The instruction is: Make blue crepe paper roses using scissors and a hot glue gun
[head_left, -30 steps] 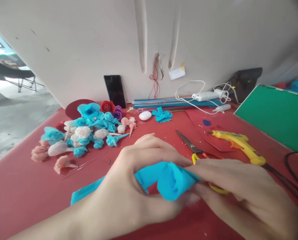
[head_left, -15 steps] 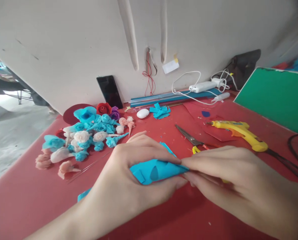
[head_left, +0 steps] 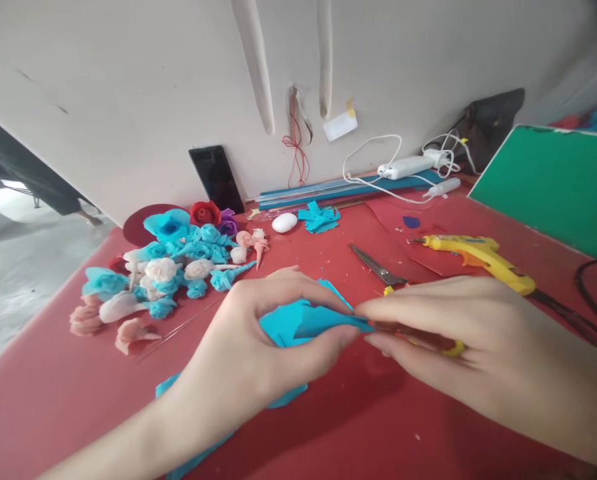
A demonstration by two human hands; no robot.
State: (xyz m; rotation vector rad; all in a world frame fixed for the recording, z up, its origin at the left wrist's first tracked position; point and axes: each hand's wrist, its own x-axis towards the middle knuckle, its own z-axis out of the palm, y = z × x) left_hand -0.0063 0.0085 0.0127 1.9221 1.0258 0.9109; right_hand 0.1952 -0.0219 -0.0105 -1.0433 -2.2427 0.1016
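Folded blue crepe paper [head_left: 298, 321] is held between both hands, low over the red table. My left hand [head_left: 258, 347] curls around its wide part, with thumb below and fingers above. At the narrow, pointed end, my right hand [head_left: 443, 327] pinches the paper with its fingertips. More blue paper shows beneath my left hand and forearm. Beyond my right hand lie scissors [head_left: 375, 265], their yellow-and-red handles partly hidden under that hand. Behind the fingers lies a thin blue paper strip [head_left: 335, 293].
A heap of paper flowers [head_left: 178, 260] lies at the left. A yellow glue gun [head_left: 478, 257] rests at the right. Along the wall are a phone [head_left: 217, 177], a white egg-shaped object [head_left: 284, 223], blue scraps [head_left: 319, 217], and a power strip [head_left: 405, 167]. A green board [head_left: 553, 193] stands at the right.
The held paper has turned, and its folds look different. My left thumb now presses across its near side. More blue paper shows under the left hand.
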